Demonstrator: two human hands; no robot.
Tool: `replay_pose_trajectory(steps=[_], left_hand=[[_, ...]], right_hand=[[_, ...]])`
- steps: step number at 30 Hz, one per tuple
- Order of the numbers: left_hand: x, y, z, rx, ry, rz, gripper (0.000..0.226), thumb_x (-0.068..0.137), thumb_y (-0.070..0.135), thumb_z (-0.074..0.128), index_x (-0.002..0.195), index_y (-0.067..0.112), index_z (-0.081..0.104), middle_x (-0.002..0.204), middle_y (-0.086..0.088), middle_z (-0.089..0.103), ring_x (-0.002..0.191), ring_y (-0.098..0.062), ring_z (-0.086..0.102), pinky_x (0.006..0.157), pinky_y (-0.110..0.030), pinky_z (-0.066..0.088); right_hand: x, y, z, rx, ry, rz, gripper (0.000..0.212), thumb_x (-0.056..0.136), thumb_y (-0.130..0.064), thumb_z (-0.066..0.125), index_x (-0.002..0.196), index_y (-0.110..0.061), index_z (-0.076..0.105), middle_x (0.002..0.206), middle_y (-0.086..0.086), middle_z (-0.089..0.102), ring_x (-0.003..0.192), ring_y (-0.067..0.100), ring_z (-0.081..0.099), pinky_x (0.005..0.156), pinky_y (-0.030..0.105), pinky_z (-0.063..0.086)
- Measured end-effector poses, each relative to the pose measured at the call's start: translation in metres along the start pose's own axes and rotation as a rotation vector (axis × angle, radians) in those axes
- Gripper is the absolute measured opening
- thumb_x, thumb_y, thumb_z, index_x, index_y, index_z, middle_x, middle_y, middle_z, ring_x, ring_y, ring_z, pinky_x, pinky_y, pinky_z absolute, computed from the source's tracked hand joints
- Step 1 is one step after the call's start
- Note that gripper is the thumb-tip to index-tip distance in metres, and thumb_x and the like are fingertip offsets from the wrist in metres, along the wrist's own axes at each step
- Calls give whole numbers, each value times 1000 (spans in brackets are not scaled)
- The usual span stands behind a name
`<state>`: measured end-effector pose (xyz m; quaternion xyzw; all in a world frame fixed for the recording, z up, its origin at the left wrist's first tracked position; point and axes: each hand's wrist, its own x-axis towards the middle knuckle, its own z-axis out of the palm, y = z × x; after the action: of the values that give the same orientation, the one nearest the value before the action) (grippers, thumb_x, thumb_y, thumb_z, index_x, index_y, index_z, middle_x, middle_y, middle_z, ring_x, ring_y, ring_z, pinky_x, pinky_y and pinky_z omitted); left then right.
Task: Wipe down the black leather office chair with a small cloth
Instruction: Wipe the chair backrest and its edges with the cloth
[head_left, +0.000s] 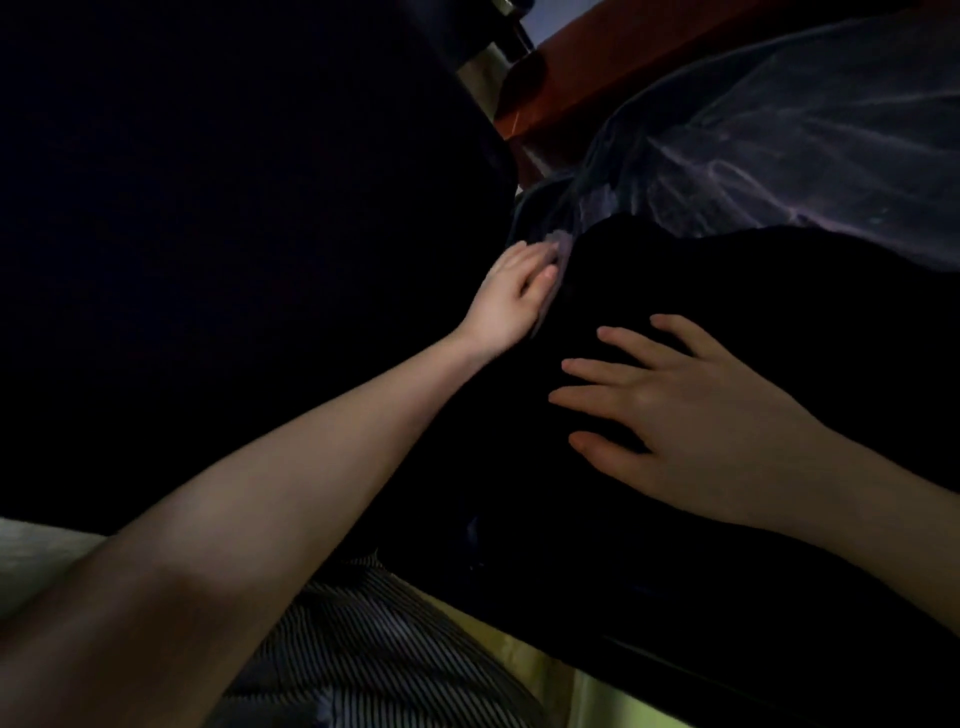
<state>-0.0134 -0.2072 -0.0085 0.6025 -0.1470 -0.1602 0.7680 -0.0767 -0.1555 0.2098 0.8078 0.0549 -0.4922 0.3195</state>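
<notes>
Our left hand (511, 296) lies with fingers nearly straight, pressing a small greyish cloth (557, 248) onto the smooth black chair (675, 270). The cloth's soft edge peeks out past the fingertips. Our right hand (691, 415) rests near it, fingers spread flat on the same dark leather, holding nothing. Beyond the cloth lie a shiny crinkled sheet (779, 145) and reddish wood (597, 67). Striped fabric (374, 649) shows below our forearms.
</notes>
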Motion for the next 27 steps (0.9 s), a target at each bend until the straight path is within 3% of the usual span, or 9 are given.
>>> replay_pose_trajectory(steps=[3, 7, 11, 16, 21, 27], left_hand=[[-7, -19, 1, 269, -12, 86, 37, 97, 15, 43, 131, 3, 49, 138, -12, 48, 137, -27, 30, 112, -30, 13], [-13, -41, -2, 710, -194, 115, 44, 100, 27, 30, 141, 11, 37, 146, -4, 39, 139, -21, 25, 113, -34, 10], [-12, -34, -8, 753, -245, 118, 52, 95, 31, 16, 124, 6, 52, 118, -17, 61, 107, -33, 57, 91, -38, 36], [-23, -25, -18, 997, -406, 64, 45, 100, 26, 25, 141, 9, 31, 134, -10, 51, 116, -31, 50, 94, -36, 33], [-42, -20, -27, 1143, -526, 118, 49, 97, 23, 29, 144, 8, 23, 135, -8, 50, 120, -29, 48, 96, -33, 33], [-89, -21, -35, 1083, -531, 84, 47, 100, 27, 25, 144, 11, 26, 129, -4, 53, 118, -26, 47, 96, -32, 31]], right_hand=[[0, 1, -2, 17, -2, 3, 82, 71, -61, -8, 142, -43, 29, 153, -19, 20, 145, 11, 3, 113, 36, -4], [1, 1, 0, -22, -12, 3, 88, 65, -60, -14, 142, -44, 26, 153, -21, 18, 144, 10, 2, 114, 36, -3], [1, 1, -1, -15, -18, 6, 87, 65, -61, -13, 142, -45, 24, 153, -21, 16, 144, 10, 1, 114, 37, -4], [-2, -1, -5, 37, -24, 2, 52, 93, -56, 17, 143, -44, 21, 154, -20, 11, 144, 10, -4, 114, 38, -6], [-3, -2, -3, 71, -9, 8, 50, 94, -55, 21, 142, -44, 25, 154, -20, 15, 144, 9, 0, 114, 37, -5], [0, 2, -3, 80, -22, 0, 50, 93, -55, 24, 142, -46, 24, 154, -19, 16, 144, 7, 0, 116, 38, -5]])
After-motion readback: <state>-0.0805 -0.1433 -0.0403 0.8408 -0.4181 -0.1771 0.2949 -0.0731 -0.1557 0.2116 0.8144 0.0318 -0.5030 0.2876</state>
